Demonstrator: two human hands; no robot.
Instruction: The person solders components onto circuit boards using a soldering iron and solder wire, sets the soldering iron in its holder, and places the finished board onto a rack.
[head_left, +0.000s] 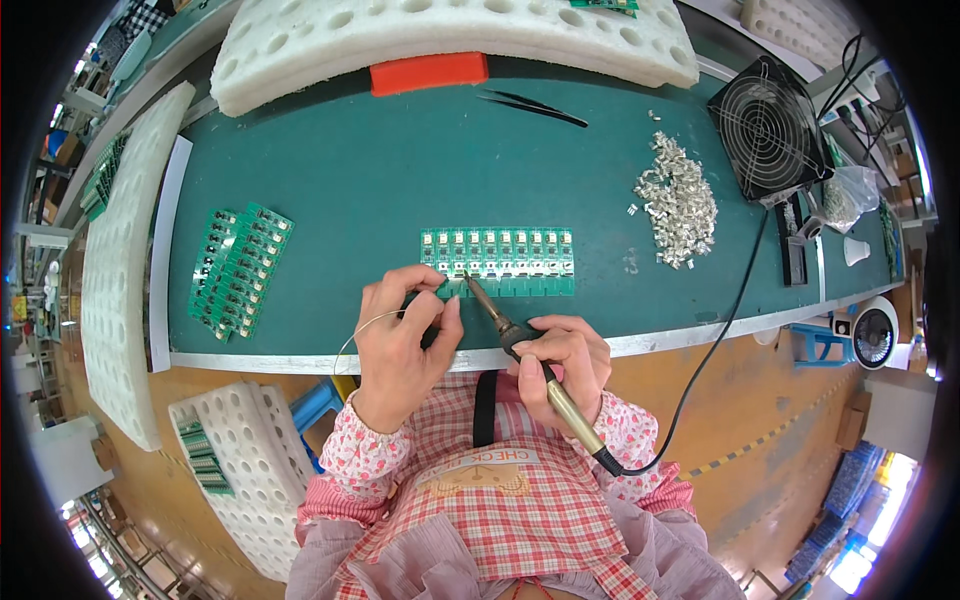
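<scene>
A green circuit board panel point(540, 262) with a row of repeated sections lies flat near the bench's front edge. My right hand point(565, 365) grips a soldering iron point(570, 412) by its handle; the tip points up and left and meets the panel toward its left part. Pinched in my left hand point(402, 335) is a thin solder wire point(352, 338), which loops out to the left of the hand. Its fingertips are at the panel's left end, close to the iron's tip, and cover that corner of the panel.
Further green boards point(240, 270) overlap at the left. Black tweezers point(535, 107) and a red block point(430, 73) lie toward the back. At the right are a pile of small metal parts point(678, 200) and a black fan point(768, 130). White foam trays point(130, 270) flank the bench; the iron's cord point(715, 345) runs right.
</scene>
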